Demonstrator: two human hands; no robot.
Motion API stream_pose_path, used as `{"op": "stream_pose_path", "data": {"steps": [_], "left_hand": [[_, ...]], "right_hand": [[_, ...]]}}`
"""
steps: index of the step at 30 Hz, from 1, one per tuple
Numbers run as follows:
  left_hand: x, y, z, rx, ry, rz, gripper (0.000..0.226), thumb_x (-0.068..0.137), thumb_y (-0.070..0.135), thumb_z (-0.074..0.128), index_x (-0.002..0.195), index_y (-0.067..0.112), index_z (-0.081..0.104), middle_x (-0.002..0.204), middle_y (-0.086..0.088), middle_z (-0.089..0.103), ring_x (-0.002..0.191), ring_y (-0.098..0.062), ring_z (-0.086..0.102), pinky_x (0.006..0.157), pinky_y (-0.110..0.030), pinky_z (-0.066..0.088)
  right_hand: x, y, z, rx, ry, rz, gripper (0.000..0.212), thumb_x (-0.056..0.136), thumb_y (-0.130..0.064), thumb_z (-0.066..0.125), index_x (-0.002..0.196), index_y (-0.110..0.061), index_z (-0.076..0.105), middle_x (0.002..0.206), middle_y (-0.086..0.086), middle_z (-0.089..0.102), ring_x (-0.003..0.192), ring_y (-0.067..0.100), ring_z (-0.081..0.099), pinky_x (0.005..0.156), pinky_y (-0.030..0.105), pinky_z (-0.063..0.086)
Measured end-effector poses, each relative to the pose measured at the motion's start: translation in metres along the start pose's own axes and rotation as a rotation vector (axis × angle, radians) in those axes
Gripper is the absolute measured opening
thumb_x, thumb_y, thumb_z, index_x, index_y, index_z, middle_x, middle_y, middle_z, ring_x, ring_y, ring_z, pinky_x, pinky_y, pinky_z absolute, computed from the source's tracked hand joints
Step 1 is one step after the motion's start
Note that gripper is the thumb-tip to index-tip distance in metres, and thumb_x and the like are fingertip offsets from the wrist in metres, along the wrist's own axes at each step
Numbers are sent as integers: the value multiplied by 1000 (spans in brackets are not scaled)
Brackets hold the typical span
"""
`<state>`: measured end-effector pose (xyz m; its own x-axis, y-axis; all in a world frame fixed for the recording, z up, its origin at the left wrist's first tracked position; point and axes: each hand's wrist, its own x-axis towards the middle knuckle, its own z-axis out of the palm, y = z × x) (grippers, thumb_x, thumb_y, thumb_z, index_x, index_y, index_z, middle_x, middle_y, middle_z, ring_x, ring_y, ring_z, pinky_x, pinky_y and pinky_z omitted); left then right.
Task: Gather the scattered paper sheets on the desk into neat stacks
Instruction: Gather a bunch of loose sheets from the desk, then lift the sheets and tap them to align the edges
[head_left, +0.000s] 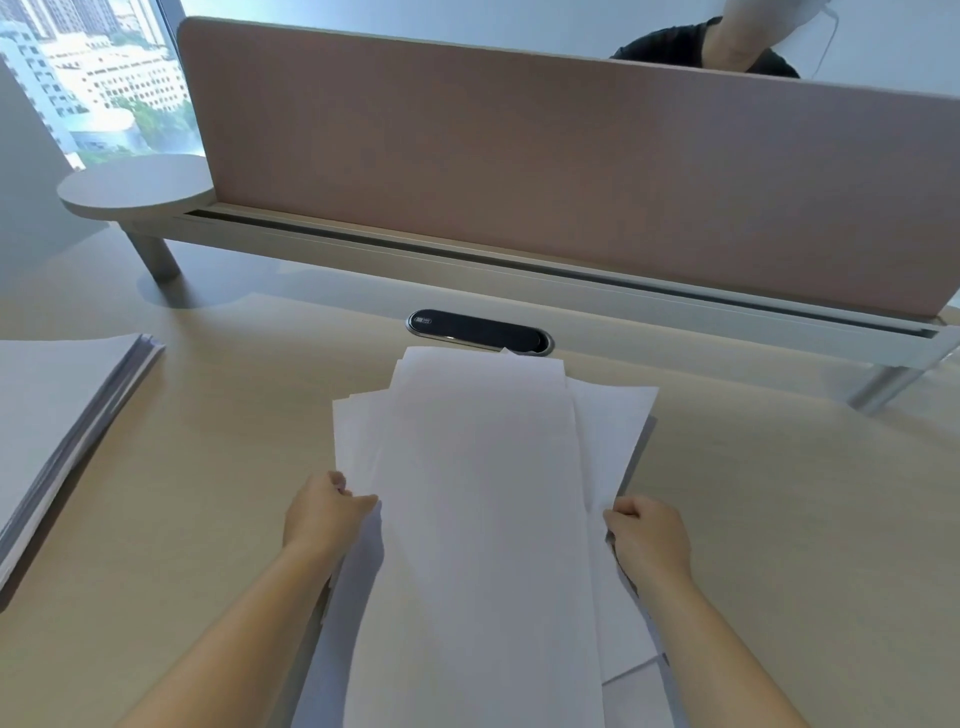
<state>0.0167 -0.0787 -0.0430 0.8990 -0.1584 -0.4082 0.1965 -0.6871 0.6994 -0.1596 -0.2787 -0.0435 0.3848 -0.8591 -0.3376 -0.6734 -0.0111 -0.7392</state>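
The table (218, 467) is mostly bare pale wood, with a pink divider panel (571, 171) along its far edge. At the left lies a finished stack (57, 415), fairly square. In the middle, near the person, sits the loose pile of sheets (483, 493), fanned so corners jut out at the far end and right side (not neat yet). The left hand (324, 512) pinches the pile's left edge, fingers closed on it; the right hand (649, 535) is curled shut around the right edge. The danger, I'd say, is that squeezing inward buckles the upper sheets or lets lower ones slide out. The dark cable grommet (478, 332) sits just beyond the pile's far edge and could snag a corner.
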Motion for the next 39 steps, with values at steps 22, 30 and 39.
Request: {"op": "stream_pose_path", "data": {"steps": [22,30,39], "left_hand": [[9,16,-1,254,-19,22,70,89,41,52,141,3,25,147,-16,30,138,-32,24,110,-39,21],[-19,-1,-10,309,52,-143,63,88,43,54,133,4,34,139,-16,29,124,-36,32,94,-38,34],[-48,-7,-12,-250,-132,-308,60,87,19,62,133,-7,33,122,-24,49,111,-37,51,94,-40,43]], "right_hand": [[13,-34,22,-102,-259,-129,51,95,-10,42,144,-9,28,146,6,36,130,24,40,103,28,33],[7,-23,15,-333,-123,-9,27,88,-27,54,105,-10,42,121,13,48,103,28,46,93,36,39],[-21,-12,32,228,-288,145,43,81,-2,58,120,9,47,121,23,53,114,35,52,103,43,41]]}}
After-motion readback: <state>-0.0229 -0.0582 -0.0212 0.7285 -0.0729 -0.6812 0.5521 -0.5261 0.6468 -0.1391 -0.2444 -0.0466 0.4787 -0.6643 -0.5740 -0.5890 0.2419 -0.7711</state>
